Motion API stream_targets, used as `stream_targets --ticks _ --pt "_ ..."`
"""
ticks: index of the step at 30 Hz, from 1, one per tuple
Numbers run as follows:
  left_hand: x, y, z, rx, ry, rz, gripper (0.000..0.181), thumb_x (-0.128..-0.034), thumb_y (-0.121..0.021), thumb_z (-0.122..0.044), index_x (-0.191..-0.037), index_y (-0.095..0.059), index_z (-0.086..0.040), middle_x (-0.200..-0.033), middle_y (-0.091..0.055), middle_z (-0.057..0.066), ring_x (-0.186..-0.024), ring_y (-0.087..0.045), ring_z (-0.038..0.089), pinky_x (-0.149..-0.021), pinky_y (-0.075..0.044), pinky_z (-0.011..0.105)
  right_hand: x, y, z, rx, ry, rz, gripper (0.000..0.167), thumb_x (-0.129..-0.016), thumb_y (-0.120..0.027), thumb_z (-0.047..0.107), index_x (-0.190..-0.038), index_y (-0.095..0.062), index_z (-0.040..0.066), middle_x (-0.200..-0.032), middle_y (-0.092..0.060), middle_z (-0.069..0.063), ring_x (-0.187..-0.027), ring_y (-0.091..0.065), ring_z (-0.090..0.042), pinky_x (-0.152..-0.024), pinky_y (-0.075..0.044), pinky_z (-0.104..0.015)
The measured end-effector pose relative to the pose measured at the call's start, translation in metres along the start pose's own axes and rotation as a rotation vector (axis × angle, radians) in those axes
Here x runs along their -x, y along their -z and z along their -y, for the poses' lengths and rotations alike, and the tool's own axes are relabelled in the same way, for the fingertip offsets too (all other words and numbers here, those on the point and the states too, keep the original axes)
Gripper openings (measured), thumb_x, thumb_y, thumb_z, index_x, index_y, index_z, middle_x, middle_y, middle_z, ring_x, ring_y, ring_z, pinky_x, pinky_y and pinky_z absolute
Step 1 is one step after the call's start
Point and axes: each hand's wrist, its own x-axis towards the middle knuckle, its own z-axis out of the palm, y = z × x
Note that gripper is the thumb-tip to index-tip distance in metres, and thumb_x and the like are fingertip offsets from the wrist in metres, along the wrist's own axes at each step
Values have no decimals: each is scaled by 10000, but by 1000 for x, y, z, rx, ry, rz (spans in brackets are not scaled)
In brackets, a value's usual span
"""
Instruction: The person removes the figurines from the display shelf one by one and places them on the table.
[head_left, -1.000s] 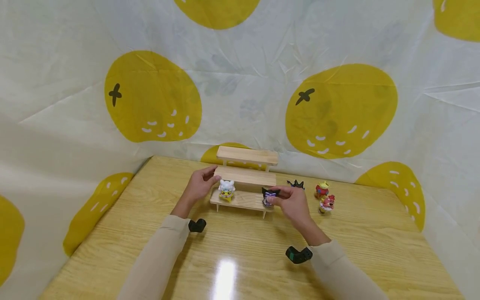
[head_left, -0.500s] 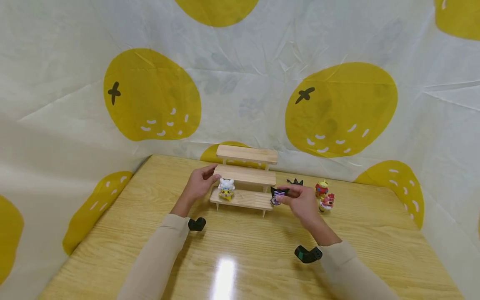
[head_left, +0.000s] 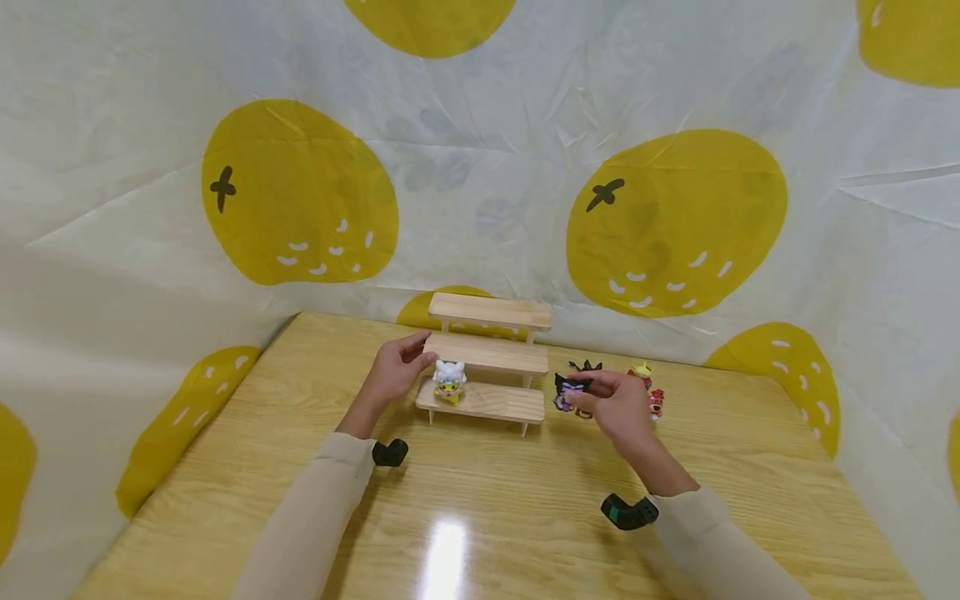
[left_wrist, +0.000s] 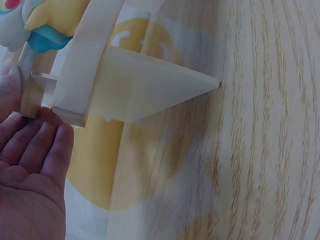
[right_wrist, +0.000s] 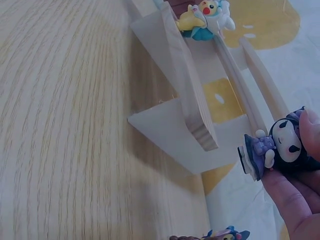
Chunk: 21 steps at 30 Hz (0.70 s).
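A wooden shelf with three steps [head_left: 487, 357] stands near the back of the table. My left hand [head_left: 392, 375] holds the left end of its middle step between thumb and fingers; the left wrist view shows the fingers [left_wrist: 37, 145] at that end. A yellow figure in a white hat [head_left: 449, 382] stands on the left of the lowest step. Just right of the shelf, my right hand [head_left: 621, 410] pinches a black and purple figure [head_left: 570, 393] by its head, and in the right wrist view this figure [right_wrist: 285, 142] is off the step.
Right of the shelf, a dark spiky figure [head_left: 585, 366] is partly hidden behind the held one. A red figure with a yellow top [head_left: 641, 372] and a pink-red figure [head_left: 656, 403] stand beyond my right hand. A patterned cloth [head_left: 480, 192] hangs behind the table [head_left: 495, 508].
My right hand has moved right with the black and purple figure, from in front of the lowest step's right end to beside the shelf. My left hand stays at the shelf.
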Motion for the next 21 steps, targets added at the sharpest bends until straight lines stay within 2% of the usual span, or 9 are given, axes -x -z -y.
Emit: stream_targets --ticks 7,14,21 --pt "4 -7 0 -4 -4 3 554 -1042 -651 -181 -1538 -490 5 -1524 -556 237 -1388 -577 385 -1123 -518 498 6 13 -4 36 -25 -14 305 -937 -785 81 -1226 -756 -11 -1098 -791 -213 -803 -765 -74 -750 -645 -292" --pt "4 -3 -3 5 -11 7 552 -1042 -652 -178 -1540 -489 -1 -1542 -534 242 -1391 -572 391 -1117 -521 500 5 17 -6 74 -21 -31 308 -927 -796 85 -1221 -765 -2 -1131 -789 -190 -823 -738 -3 -726 -601 -188" --pt "-1 1 -2 11 -31 -2 553 -1042 -652 -161 -1540 -483 12 -1548 -523 249 -1389 -570 404 -1111 -524 503 2 21 -7 86 7 -44 302 -934 -788 83 -1223 -766 1 -1191 -738 -202 -853 -716 31 -762 -603 -188"
